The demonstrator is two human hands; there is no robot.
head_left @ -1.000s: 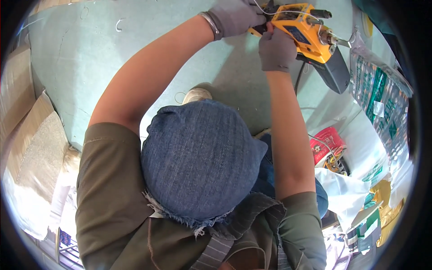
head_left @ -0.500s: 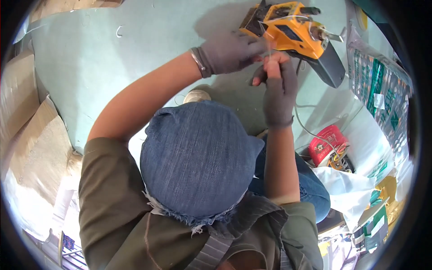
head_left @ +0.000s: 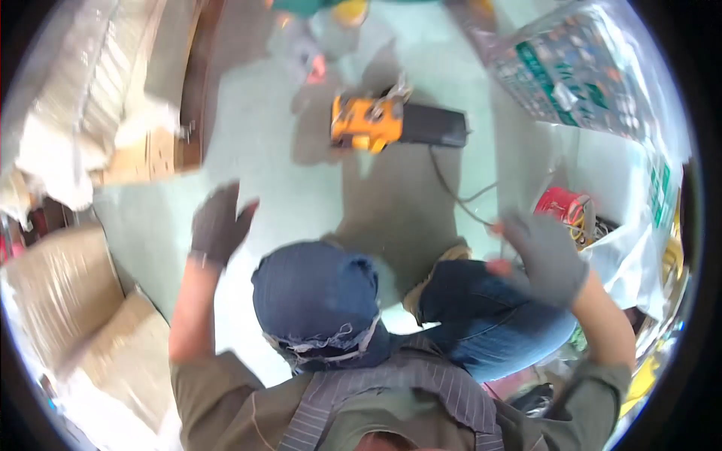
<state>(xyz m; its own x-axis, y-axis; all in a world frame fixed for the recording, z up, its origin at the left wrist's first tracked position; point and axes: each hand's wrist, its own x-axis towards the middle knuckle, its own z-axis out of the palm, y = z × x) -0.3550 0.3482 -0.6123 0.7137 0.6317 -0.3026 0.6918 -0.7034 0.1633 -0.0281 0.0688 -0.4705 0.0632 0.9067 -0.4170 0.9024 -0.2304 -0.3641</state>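
My left hand point(head_left: 220, 225), in a grey glove with bare fingertips, is held open over the floor at the left, thumb apart and nothing in it. My right hand point(head_left: 547, 259), gloved alike, is above my right knee, near a red container point(head_left: 558, 201). Motion blurs it, but thumb and forefinger stand apart and I see nothing held. A yellow tool point(head_left: 368, 120) with a black body lies on the floor ahead, away from both hands. From it a grey cable point(head_left: 445, 184) trails toward my right.
Brown cardboard point(head_left: 75, 267) and plastic-wrapped packages line the left. A patterned, wrapped stack point(head_left: 571, 71) stands at the far right, with white plastic sheeting point(head_left: 632, 252) below it. Blurred at the far edge is what looks like another person's gloved hand point(head_left: 307, 60).
My hands were together beside the yellow tool, the right pinching something thin; now they are wide apart, left and right. The view has shifted, and the tool appears turned and lower in the picture.
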